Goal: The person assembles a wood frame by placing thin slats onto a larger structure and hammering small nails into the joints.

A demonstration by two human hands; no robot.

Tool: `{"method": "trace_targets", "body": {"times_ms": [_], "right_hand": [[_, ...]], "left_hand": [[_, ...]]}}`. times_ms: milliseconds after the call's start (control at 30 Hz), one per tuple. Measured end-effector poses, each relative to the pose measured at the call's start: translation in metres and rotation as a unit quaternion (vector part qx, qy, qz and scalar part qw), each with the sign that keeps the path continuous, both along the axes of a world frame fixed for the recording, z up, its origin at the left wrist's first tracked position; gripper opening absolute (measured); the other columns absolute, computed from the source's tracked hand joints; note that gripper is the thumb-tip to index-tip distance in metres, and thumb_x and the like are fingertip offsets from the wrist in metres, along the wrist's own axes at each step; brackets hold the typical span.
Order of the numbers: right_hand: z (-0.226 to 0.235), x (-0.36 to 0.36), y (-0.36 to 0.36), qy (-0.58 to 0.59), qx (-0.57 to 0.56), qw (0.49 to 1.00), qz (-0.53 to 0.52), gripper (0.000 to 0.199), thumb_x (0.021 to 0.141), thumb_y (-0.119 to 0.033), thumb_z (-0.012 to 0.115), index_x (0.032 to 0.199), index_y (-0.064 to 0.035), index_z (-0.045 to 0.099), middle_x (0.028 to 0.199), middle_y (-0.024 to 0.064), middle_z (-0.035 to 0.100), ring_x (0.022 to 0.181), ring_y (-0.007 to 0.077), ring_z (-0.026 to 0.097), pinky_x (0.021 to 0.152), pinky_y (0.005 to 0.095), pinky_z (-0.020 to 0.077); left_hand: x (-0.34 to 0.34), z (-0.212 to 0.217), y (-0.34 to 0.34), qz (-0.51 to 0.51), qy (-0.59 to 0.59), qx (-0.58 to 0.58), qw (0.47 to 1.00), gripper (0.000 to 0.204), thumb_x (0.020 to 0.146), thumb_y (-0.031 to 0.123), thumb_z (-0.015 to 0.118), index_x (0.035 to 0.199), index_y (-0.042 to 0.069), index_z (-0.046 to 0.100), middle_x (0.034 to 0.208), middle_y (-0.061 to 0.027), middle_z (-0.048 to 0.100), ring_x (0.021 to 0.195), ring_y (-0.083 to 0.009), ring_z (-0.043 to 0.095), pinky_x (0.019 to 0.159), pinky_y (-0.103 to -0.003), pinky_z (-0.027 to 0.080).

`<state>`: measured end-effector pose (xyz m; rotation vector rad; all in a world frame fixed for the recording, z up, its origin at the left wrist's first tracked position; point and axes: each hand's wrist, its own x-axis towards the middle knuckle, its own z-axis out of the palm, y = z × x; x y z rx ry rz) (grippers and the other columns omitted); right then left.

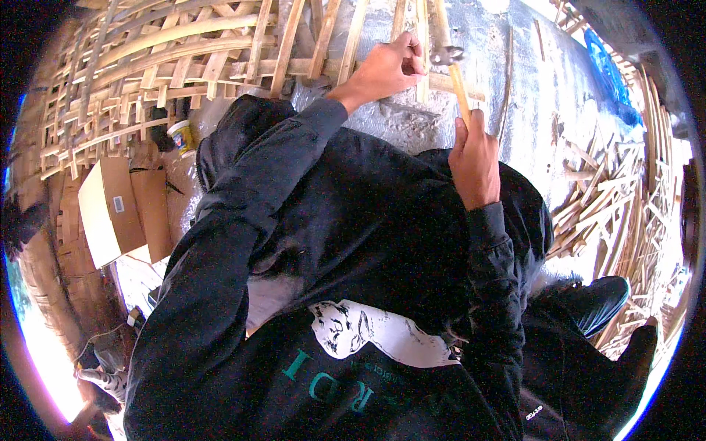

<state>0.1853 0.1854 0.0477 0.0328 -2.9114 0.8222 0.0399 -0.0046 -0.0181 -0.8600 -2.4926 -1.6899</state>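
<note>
My right hand [474, 158] grips the wooden handle of a hammer [454, 73], whose metal head points up near a bamboo strip. My left hand [390, 67] is closed and pinches something small against the upright bamboo strip [422, 29] of a woven bamboo frame [184, 51]; what it pinches is too small to tell. The hammer head sits just right of my left fingers. Both arms wear dark sleeves, and my dark jacket fills the middle of the view.
A cardboard box [110, 209] lies at the left, with a small white tub [180, 136] above it. A heap of loose bamboo strips [610, 206] lies at the right on the grey ground. A blue sheet [610, 70] shows at the upper right.
</note>
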Motion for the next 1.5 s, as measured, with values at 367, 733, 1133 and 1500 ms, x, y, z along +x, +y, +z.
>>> {"method": "trace_targets", "body": {"times_ms": [367, 733, 1133, 1500], "right_hand": [[-0.010, 0.001, -0.002, -0.030, 0.006, 1.000, -0.003, 0.018, 0.105, -0.020, 0.049, 0.106, -0.0031, 0.044, 0.072, 0.0334, 0.062, 0.069, 0.0539, 0.062, 0.056, 0.0627, 0.0448], [-0.005, 0.004, -0.001, -0.010, 0.055, 0.998, 0.006, 0.017, 0.104, -0.019, 0.050, 0.106, -0.0035, 0.044, 0.070, 0.0319, 0.062, 0.067, 0.0519, 0.063, 0.052, 0.0602, 0.0453], [0.002, 0.003, -0.004, 0.005, 0.031, 0.999, -0.013, 0.018, 0.105, -0.022, 0.049, 0.107, -0.0046, 0.043, 0.071, 0.0317, 0.062, 0.067, 0.0521, 0.063, 0.053, 0.0607, 0.0464], [0.006, -0.003, 0.000, -0.013, 0.052, 0.999, 0.005, 0.019, 0.105, -0.023, 0.049, 0.107, -0.0040, 0.045, 0.072, 0.0309, 0.063, 0.069, 0.0511, 0.064, 0.055, 0.0602, 0.0476]], "left_hand": [[0.000, 0.000, -0.003, 0.003, -0.003, -0.016, 1.000, 0.038, 0.079, 0.009, 0.078, 0.106, 0.003, 0.052, 0.088, -0.0105, 0.075, 0.084, -0.0208, 0.076, 0.077, -0.033, 0.059], [-0.001, 0.005, 0.000, -0.006, 0.007, -0.022, 1.000, 0.039, 0.079, 0.009, 0.079, 0.107, 0.003, 0.052, 0.088, -0.0115, 0.075, 0.085, -0.0233, 0.075, 0.079, -0.035, 0.058], [-0.005, -0.004, -0.015, 0.022, 0.215, -0.195, 0.957, 0.065, 0.080, 0.041, 0.080, 0.129, 0.007, 0.054, 0.136, -0.0142, 0.058, 0.129, -0.0315, 0.054, 0.106, -0.048, 0.044], [-0.003, -0.014, -0.017, -0.012, 0.220, -0.243, 0.945, 0.071, 0.083, 0.052, 0.072, 0.136, 0.009, 0.053, 0.141, -0.0065, 0.051, 0.135, -0.0302, 0.047, 0.111, -0.051, 0.040]]}}
